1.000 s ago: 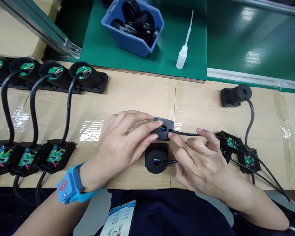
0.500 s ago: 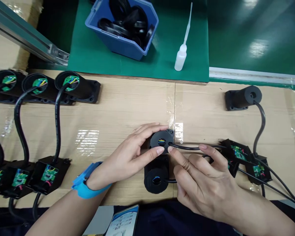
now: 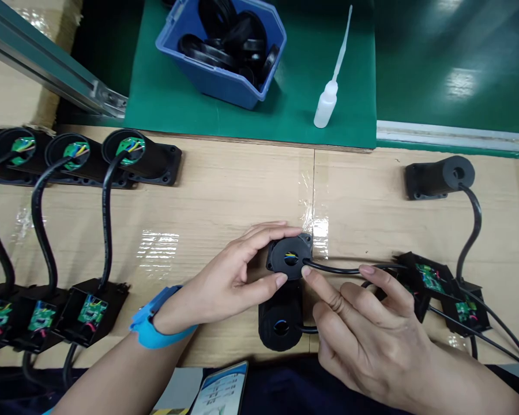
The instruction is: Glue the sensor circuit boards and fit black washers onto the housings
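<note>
My left hand (image 3: 229,276), with a blue wristband (image 3: 162,320), curves its thumb and fingers around a black cylindrical housing (image 3: 285,248). The housing's round end cap faces up, and coloured wires show in its centre hole. A black cable (image 3: 341,269) leaves the cap's edge to the right. One fingertip of my right hand (image 3: 367,328) touches the cap beside the cable exit. Its other fingers are apart and partly bent, with another fingertip close to the cable. A second black housing (image 3: 280,323) lies just below the held one.
Open-ended housings (image 3: 132,153) and cabled circuit-board boxes (image 3: 93,311) line the left. Another housing (image 3: 436,174) stands right, above more board boxes (image 3: 432,276). Behind are a blue bin (image 3: 229,86) of black parts and a white dropper bottle (image 3: 327,105).
The whole view has shifted slightly, so everything appears a little further right and lower. Both hands keep nearly the same hold and contact on the housing.
</note>
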The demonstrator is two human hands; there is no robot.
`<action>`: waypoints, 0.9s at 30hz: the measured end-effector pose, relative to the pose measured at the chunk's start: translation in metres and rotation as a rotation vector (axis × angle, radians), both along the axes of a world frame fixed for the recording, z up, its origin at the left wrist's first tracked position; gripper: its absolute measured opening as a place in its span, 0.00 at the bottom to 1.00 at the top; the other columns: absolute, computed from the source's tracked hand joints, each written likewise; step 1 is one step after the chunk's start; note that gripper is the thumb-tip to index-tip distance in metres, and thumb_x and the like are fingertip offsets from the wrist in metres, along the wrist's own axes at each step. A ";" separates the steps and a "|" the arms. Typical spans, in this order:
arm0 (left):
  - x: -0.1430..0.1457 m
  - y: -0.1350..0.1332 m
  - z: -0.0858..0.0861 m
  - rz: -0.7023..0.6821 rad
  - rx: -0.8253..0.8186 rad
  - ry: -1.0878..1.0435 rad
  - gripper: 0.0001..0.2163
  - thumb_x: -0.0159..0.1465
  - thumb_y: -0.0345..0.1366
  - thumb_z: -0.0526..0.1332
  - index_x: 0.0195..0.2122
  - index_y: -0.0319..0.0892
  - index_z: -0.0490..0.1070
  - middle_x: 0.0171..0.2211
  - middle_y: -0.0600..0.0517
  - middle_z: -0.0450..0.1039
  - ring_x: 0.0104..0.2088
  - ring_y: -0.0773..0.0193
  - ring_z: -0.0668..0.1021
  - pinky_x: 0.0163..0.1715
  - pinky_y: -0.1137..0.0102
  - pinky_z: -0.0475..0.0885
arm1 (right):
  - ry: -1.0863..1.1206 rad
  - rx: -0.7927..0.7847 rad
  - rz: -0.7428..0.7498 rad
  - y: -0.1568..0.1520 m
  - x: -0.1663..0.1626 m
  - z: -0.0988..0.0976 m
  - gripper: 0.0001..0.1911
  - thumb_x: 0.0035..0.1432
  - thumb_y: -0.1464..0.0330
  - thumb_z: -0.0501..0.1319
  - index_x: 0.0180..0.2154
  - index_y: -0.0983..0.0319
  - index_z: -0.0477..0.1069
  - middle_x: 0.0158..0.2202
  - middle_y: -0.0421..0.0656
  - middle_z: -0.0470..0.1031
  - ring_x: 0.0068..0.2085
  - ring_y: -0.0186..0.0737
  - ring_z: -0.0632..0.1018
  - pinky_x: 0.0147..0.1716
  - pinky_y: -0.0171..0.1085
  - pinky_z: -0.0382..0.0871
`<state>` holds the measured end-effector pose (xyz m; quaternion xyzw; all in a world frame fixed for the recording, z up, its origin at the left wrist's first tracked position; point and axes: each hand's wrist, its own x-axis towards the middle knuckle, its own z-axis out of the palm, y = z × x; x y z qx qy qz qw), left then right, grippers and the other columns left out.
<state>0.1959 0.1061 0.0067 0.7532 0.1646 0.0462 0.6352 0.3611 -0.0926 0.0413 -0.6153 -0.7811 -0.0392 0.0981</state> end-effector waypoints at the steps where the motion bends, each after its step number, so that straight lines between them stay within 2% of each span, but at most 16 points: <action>1: 0.001 -0.001 0.000 0.006 0.004 -0.004 0.26 0.68 0.35 0.64 0.67 0.52 0.64 0.67 0.50 0.66 0.70 0.54 0.66 0.71 0.58 0.62 | 0.000 0.000 0.002 0.000 0.000 0.000 0.10 0.64 0.62 0.59 0.41 0.61 0.74 0.63 0.50 0.74 0.45 0.42 0.73 0.70 0.51 0.50; 5: 0.002 -0.004 0.002 -0.001 0.023 -0.002 0.25 0.69 0.36 0.63 0.67 0.53 0.64 0.68 0.49 0.66 0.70 0.52 0.65 0.71 0.55 0.61 | 0.002 -0.003 -0.001 0.000 -0.001 0.000 0.09 0.64 0.63 0.59 0.40 0.60 0.74 0.63 0.49 0.74 0.44 0.41 0.73 0.70 0.51 0.50; 11: 0.003 -0.006 0.004 0.081 0.017 0.032 0.19 0.73 0.38 0.58 0.64 0.52 0.68 0.65 0.49 0.70 0.68 0.52 0.69 0.70 0.52 0.63 | 0.006 0.003 -0.015 0.000 -0.003 0.000 0.11 0.65 0.62 0.57 0.40 0.61 0.74 0.62 0.49 0.75 0.44 0.42 0.74 0.69 0.52 0.53; 17: 0.001 0.001 0.005 -0.026 0.043 0.005 0.26 0.68 0.35 0.64 0.67 0.53 0.64 0.68 0.49 0.66 0.70 0.52 0.66 0.70 0.53 0.64 | 0.018 0.009 -0.009 0.000 -0.003 0.001 0.09 0.64 0.63 0.58 0.39 0.61 0.74 0.63 0.50 0.74 0.44 0.41 0.73 0.69 0.52 0.53; 20: 0.004 -0.003 0.005 0.011 0.014 0.019 0.25 0.67 0.34 0.63 0.66 0.52 0.66 0.66 0.48 0.68 0.69 0.51 0.68 0.69 0.52 0.65 | 0.006 0.005 -0.016 -0.001 -0.003 0.001 0.08 0.64 0.64 0.58 0.39 0.60 0.73 0.63 0.49 0.74 0.43 0.40 0.73 0.69 0.52 0.53; 24: 0.008 -0.013 0.003 0.106 0.049 0.016 0.19 0.71 0.35 0.58 0.62 0.50 0.69 0.63 0.48 0.71 0.67 0.51 0.70 0.69 0.50 0.64 | 0.002 0.023 -0.022 0.001 -0.003 0.000 0.08 0.63 0.66 0.58 0.40 0.61 0.74 0.61 0.49 0.76 0.42 0.40 0.74 0.69 0.51 0.55; 27: 0.008 -0.014 0.002 0.084 0.068 0.017 0.19 0.71 0.36 0.58 0.64 0.50 0.67 0.64 0.48 0.70 0.67 0.51 0.69 0.69 0.51 0.64 | 0.013 0.017 -0.021 0.003 -0.002 0.000 0.09 0.63 0.65 0.59 0.41 0.61 0.75 0.61 0.49 0.76 0.42 0.41 0.74 0.69 0.51 0.55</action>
